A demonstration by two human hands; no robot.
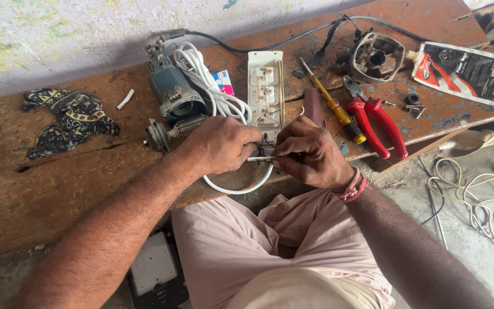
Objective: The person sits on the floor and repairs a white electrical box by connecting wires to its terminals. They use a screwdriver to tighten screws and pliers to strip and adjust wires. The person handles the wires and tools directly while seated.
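Pinching a thin metal tool between curled fingers, the right hand works at the near end of a white plastic socket strip, whose open back shows pale sockets and fine wires. The left hand is closed over that same near end, knuckles up, holding the strip steady; what lies under its palm is hidden. A smooth white round cable coils beside the strip and loops in an arc below both hands, past the edge of the surface, a worn plank of rust-brown, scratched and cracked.

Just left of the cable lies a teal-green motor body of cast metal with a ribbed grey gear end. Right of the strip sit a dark maroon cylinder, a screwdriver with a clear yellow handle, and pliers with glossy red grips, spread apart. Farther back rests a round grey metal housing, hollow in the middle, with a black cord running from it. A crumpled glossy pouch in red, black and white lies at the right end, small screws and a black ring near it. A patterned black-and-yellow cloth lies rumpled well to the left. A red thread band circles the right wrist.
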